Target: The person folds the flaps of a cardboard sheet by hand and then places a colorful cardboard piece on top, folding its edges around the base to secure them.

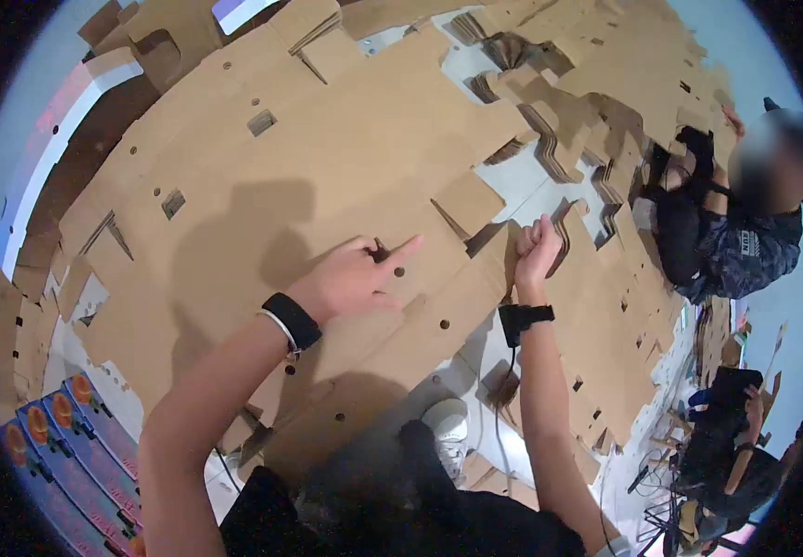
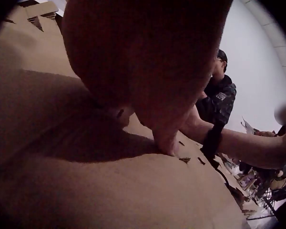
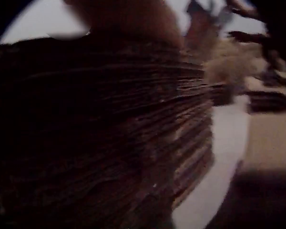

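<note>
A broad brown cardboard sheet (image 1: 373,121), die-cut with small holes, lies on top of a stack. My left hand (image 1: 350,278) rests palm down on it, index finger and thumb stretched out, beside a small round hole (image 1: 399,272). In the left wrist view, fingertips (image 2: 168,145) touch the cardboard, while the back of the hand hides much of the scene. My right hand (image 1: 538,251) is curled into a fist at the cut edge of the cardboard. The right wrist view is blurred and shows layered cardboard edges (image 3: 190,143) just below that hand.
A cut-out gap with wavy stacked edges (image 1: 550,148) opens beyond the right hand. At the right, one person (image 1: 735,223) crouches by the cardboard and another (image 1: 735,455) is lower down. Blue printed panels (image 1: 77,455) lie at lower left. A cable (image 1: 497,436) hangs from my right wrist.
</note>
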Action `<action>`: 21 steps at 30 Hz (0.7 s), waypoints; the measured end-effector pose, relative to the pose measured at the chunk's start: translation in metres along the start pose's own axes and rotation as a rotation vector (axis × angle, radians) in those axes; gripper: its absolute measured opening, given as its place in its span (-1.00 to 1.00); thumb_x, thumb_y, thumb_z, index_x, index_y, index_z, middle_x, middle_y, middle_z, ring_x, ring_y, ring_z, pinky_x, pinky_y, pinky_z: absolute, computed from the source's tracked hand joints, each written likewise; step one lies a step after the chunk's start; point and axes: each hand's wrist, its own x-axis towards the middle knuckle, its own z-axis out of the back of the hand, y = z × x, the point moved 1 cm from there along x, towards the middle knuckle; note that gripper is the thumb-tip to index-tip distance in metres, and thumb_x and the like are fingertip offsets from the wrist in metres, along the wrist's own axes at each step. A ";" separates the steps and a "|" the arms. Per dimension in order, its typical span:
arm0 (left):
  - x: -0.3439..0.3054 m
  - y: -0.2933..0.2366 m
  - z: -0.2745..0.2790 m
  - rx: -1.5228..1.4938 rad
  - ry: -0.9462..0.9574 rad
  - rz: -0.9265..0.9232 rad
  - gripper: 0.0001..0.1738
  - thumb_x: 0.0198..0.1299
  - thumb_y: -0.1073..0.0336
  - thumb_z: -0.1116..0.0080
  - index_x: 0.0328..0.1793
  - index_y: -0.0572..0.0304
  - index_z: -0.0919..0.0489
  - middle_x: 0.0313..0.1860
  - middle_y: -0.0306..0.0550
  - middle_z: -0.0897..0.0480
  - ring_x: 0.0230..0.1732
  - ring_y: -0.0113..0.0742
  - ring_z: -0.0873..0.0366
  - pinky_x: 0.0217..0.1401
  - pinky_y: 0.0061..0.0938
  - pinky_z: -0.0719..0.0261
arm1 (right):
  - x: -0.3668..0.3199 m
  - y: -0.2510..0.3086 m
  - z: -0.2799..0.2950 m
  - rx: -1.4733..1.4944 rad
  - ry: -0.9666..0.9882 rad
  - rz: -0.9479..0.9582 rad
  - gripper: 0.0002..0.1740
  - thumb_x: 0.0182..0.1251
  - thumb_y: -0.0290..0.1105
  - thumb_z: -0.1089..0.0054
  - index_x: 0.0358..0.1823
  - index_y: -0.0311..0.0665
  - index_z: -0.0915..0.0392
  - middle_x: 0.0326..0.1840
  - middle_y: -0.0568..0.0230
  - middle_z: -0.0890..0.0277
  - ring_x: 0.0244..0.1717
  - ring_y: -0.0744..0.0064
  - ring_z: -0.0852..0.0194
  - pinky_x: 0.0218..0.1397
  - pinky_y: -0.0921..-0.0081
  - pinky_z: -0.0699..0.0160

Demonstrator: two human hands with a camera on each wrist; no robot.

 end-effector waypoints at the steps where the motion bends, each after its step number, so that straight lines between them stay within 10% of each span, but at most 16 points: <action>1: 0.001 0.000 0.002 -0.014 0.007 0.010 -0.05 0.05 -0.03 -0.08 0.42 0.11 0.20 -0.44 0.07 -0.51 -0.29 0.00 -0.40 0.08 -0.36 -0.25 | -0.002 0.002 0.000 -0.012 -0.002 -0.013 -0.56 0.27 -0.24 0.09 -0.74 -0.06 0.00 -0.77 0.57 0.19 -0.76 0.69 0.28 -0.69 0.61 0.32; 11: -0.001 0.000 0.002 -0.096 -0.067 0.029 -0.03 0.02 -0.04 -0.10 0.42 0.05 0.20 -0.41 0.10 -0.54 -0.27 -0.02 -0.42 0.09 -0.36 -0.26 | -0.016 0.097 -0.081 0.148 0.384 0.195 -0.54 0.29 -0.23 0.16 -0.75 -0.07 0.04 -0.77 0.55 0.24 -0.73 0.65 0.31 -0.63 0.58 0.30; 15: 0.005 -0.001 0.005 -0.049 -0.053 -0.001 -0.01 -0.01 -0.06 -0.10 0.43 0.04 0.21 -0.40 0.07 -0.55 -0.26 -0.04 -0.44 0.09 -0.38 -0.26 | -0.006 0.013 -0.102 -0.230 0.238 0.339 -0.60 0.29 -0.21 0.22 -0.71 -0.09 -0.02 -0.75 0.56 0.08 -0.69 0.68 0.19 -0.63 0.61 0.23; 16: 0.004 -0.004 0.008 -0.021 -0.038 0.000 -0.01 0.00 -0.06 -0.10 0.43 0.05 0.21 -0.40 0.06 -0.56 -0.26 -0.05 -0.44 0.09 -0.38 -0.26 | 0.001 -0.006 -0.093 -0.231 0.470 -0.071 -0.58 0.29 -0.21 0.20 -0.72 -0.10 -0.02 -0.76 0.56 0.12 -0.71 0.68 0.21 -0.65 0.62 0.24; 21: 0.004 0.002 0.005 0.051 0.081 0.057 -0.02 0.01 -0.07 -0.08 0.43 0.07 0.21 -0.42 0.02 -0.55 -0.26 -0.07 -0.45 0.08 -0.38 -0.27 | 0.001 -0.015 -0.094 -0.160 0.425 -0.038 -0.52 0.29 -0.17 0.15 -0.79 -0.08 -0.02 -0.78 0.58 0.10 -0.72 0.72 0.26 -0.65 0.61 0.33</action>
